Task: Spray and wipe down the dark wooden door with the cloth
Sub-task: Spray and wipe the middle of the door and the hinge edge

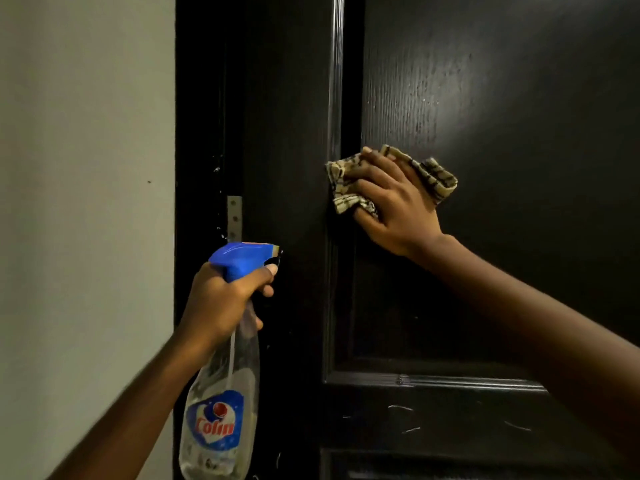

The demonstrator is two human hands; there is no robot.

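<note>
Pale grey wall fills the left of the view, and beside it stands the dark wooden door, close up and lit by a bright patch on its upper recessed panel, where fine droplets seem to cling to the grain.

The right hand lies flat against the door at the left edge of that panel, with the cloth trapped between palm and wood. Its fingers are fairly straight and a little apart, pressing rather than gripping, which spreads the push over more cloth. The rag's loose corners stick out above and to the left of the hand. This looks like the wiping step, with the wet patch above probably next in line.

The left hand holds the spray bottle upright by its neck, just off the door's left stile. Its fingers are wrapped around the neck under the blue trigger head, the forefinger on the trigger, and the nozzle faces the door. Held so, it is likely kept ready for another squirt without a change of grip. The clear bottle looks nearly empty.

By count: one door, with one full panel and the top of a second below; one cloth; one bottle; one metal hinge on the frame side; two hands.
</note>
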